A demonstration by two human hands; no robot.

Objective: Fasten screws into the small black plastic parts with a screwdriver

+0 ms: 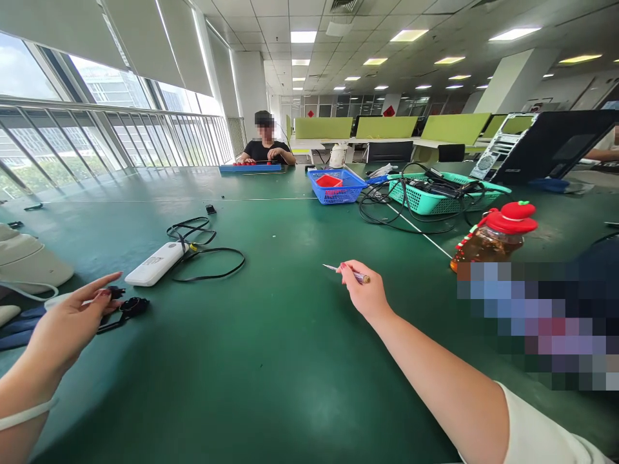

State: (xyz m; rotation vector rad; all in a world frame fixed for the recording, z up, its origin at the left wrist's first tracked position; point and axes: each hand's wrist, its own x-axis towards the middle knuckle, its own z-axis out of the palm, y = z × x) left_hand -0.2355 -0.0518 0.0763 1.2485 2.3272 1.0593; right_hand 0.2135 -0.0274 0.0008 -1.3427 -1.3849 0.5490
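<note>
My right hand [363, 287] is closed round a small screwdriver [361, 277] above the green table. Its thin metal shaft points left, and the handle end shows past my fingers. At the left, my left hand [72, 317] has its thumb and some fingers pinched on a small black thing with a looped, strap-like part [134, 307]; its kind cannot be made out. The index finger stretches out over it. Just beyond that hand lies a white power bank [155, 263] with a black cable [217, 250] trailing from it.
A blue basket [337, 193] with a red tray and a teal basket [425, 205] of cables stand farther back. To the right is a red-capped jar [493, 241]. Something white [31, 258] sits at the left edge. Across the table [271, 361] a person [265, 145] handles red pieces.
</note>
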